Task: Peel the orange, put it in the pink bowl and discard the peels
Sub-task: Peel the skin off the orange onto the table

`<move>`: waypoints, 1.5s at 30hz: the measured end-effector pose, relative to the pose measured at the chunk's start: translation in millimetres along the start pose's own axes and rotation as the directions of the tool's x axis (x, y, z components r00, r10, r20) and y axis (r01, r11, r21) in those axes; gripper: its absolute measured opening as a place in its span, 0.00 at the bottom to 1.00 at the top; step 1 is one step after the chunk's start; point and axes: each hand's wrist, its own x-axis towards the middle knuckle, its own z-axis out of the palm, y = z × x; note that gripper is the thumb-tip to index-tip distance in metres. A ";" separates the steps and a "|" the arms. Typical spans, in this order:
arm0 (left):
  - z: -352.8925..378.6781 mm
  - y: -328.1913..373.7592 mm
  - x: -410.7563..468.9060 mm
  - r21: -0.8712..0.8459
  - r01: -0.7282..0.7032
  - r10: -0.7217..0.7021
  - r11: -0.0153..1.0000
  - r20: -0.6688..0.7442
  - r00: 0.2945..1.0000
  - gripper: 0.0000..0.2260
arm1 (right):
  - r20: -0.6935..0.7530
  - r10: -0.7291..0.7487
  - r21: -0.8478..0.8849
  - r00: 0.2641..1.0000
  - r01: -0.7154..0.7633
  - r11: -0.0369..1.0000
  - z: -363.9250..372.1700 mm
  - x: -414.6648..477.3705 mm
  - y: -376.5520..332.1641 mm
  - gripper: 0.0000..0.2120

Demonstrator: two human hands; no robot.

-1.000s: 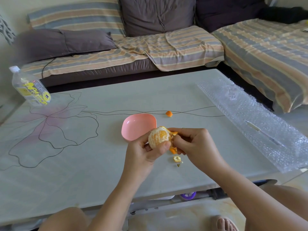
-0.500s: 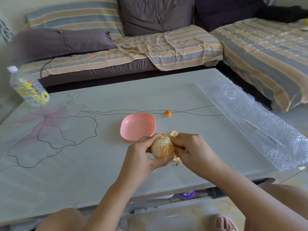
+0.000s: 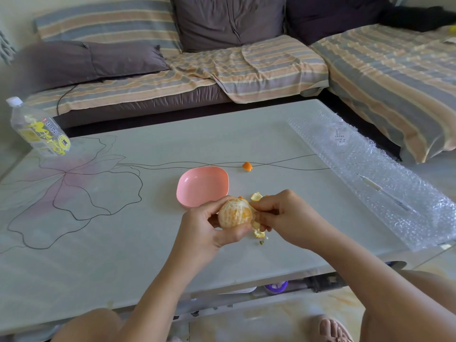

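The orange (image 3: 234,214) is sitting lower than a second ago. Back then it was riding up over the near rim of the bowl (image 3: 202,186); now it is hanging just in front of that rim, above the table (image 3: 123,243). It has been turning too: the bright flap that was dangling off its right side is no longer showing. Almost the whole face towards the camera is showing bare, pale with pith. So the peeling is looking close to done, I'd judge, with only the right-hand side left to strip.

The left hand (image 3: 209,228) is gripping the orange, fingers curling over the far side and thumb pressing in on the near side. The right hand (image 3: 288,218) is working at the fruit's right edge, its fingertips pinching a strip of peel (image 3: 255,224) right against the orange. A pale curl (image 3: 256,196) is peeking out just beyond the right knuckles. Whether it is attached or lying on the table, I cannot tell.

A scrap (image 3: 259,233) is lying on the table just beneath the two hands. A small orange bit (image 3: 247,166) is lying beyond the bowl, apart from it.

The bowl is holding nothing and is sitting just behind the left fingers, so the drop should be a short one. All the peelings are waiting to be gathered and thrown away.
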 end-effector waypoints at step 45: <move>-8.9 -21.9 6.5 -0.525 0.495 -0.004 0.692 0.683 0.730 0.31 | 0.532 -0.163 0.232 0.831 0.042 0.972 -43.4 -11.6 -3.7 0.09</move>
